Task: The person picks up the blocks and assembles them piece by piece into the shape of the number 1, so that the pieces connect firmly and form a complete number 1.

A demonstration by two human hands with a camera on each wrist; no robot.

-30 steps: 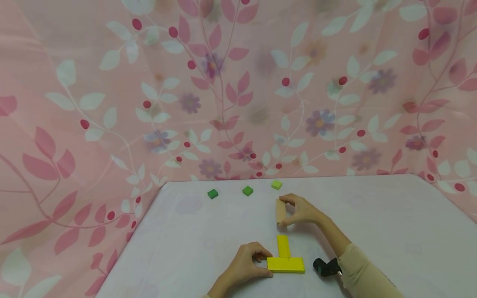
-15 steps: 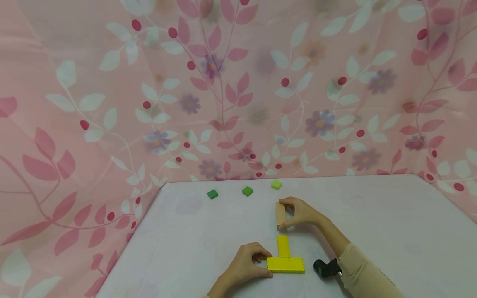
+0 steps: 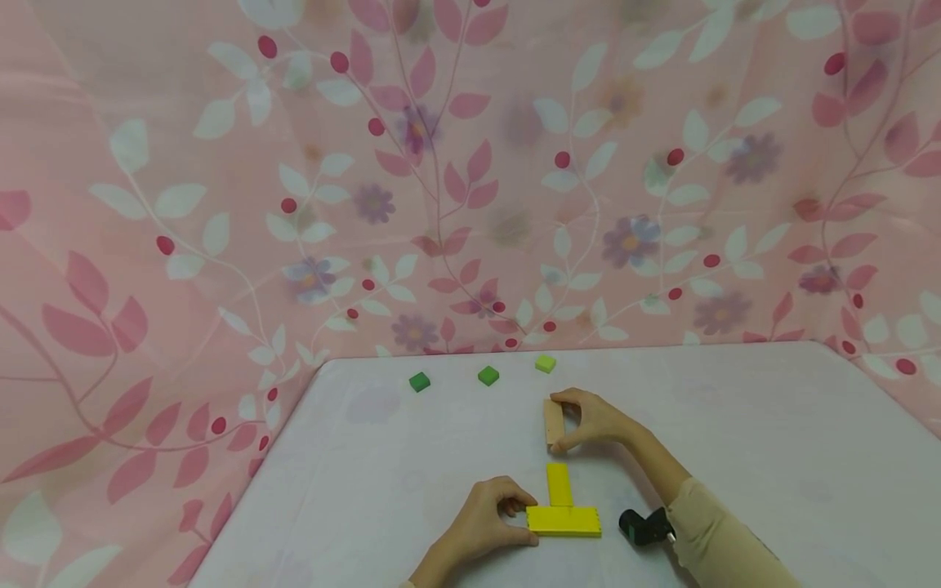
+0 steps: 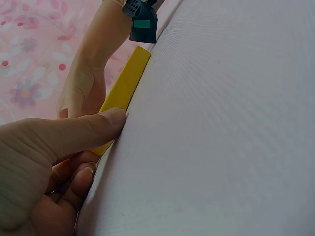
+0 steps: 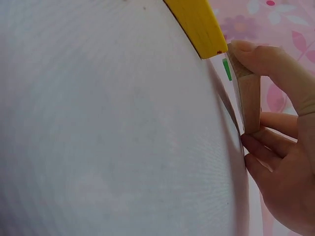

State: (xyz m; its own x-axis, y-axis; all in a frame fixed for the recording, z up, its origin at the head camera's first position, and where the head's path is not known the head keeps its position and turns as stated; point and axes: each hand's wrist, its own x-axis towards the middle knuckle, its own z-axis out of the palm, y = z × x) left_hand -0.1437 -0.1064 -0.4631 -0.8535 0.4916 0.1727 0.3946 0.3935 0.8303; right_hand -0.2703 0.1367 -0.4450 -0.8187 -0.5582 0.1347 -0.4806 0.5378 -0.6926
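In the head view two flat yellow blocks meet in an upside-down T: a crosswise yellow block [image 3: 564,522] nearer me and a lengthwise yellow block [image 3: 559,485] against its far side. My left hand [image 3: 490,516] pinches the left end of the crosswise one, thumb on the near side. A plain wooden block [image 3: 555,425] points away from me, just beyond the lengthwise block with a small gap. My right hand [image 3: 599,422] grips it by its two ends, thumb at the near end. The wrist view shows the wooden block [image 5: 250,98] close to the cloth; I cannot tell whether it touches.
Three small green blocks lie apart near the far edge: a dark one [image 3: 420,382], a mid-green one [image 3: 488,376] and a light one [image 3: 546,364]. The black wrist camera [image 3: 643,527] sits by my right sleeve. White cloth [image 3: 367,490] covers the table before a floral curtain [image 3: 470,163].
My right hand and the wooden block have come slightly toward me, closer to the lengthwise yellow block, then stayed put. The left hand and both yellow blocks look the same.
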